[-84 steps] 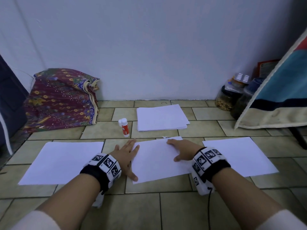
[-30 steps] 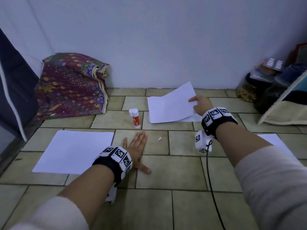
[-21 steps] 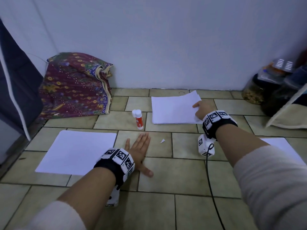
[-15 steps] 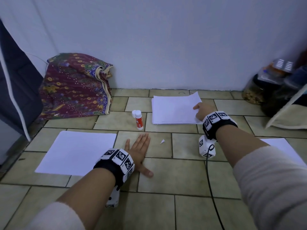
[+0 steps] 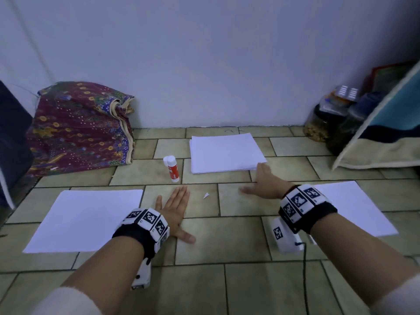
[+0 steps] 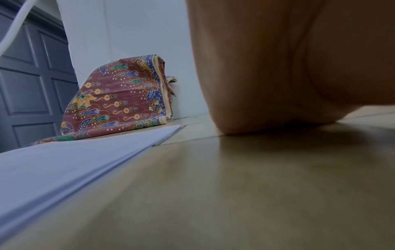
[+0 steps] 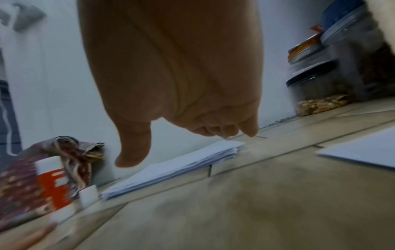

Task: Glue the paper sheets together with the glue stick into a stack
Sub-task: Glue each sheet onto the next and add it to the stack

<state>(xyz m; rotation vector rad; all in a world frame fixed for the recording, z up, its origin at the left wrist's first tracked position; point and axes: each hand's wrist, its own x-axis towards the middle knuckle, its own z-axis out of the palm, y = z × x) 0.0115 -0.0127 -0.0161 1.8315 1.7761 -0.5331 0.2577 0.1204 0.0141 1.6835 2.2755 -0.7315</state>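
Note:
A stack of white paper sheets [image 5: 226, 153] lies flat on the tiled floor near the wall, also seen from low down as the stack [image 7: 183, 162]. The red-and-white glue stick [image 5: 172, 167] stands upright just left of it, blurred in the right wrist view as the glue stick [image 7: 54, 182]. My left hand [image 5: 176, 209] lies flat on the floor with straight fingers, between the glue stick and me. My right hand [image 5: 261, 183] hovers empty with loose fingers just below the stack's near right corner. Single sheets lie at left [image 5: 86, 219] and right [image 5: 354, 208].
A folded patterned cloth [image 5: 79, 126] leans on the wall at far left. Jars [image 5: 322, 123] and a cushion [image 5: 386, 133] fill the right corner. A tiny paper scrap [image 5: 205, 195] lies between my hands. A dark door [image 6: 32, 84] stands at left.
My right hand laid the sheet down on the far stack, let it go and drew back toward me. The left hand stayed flat on the floor.

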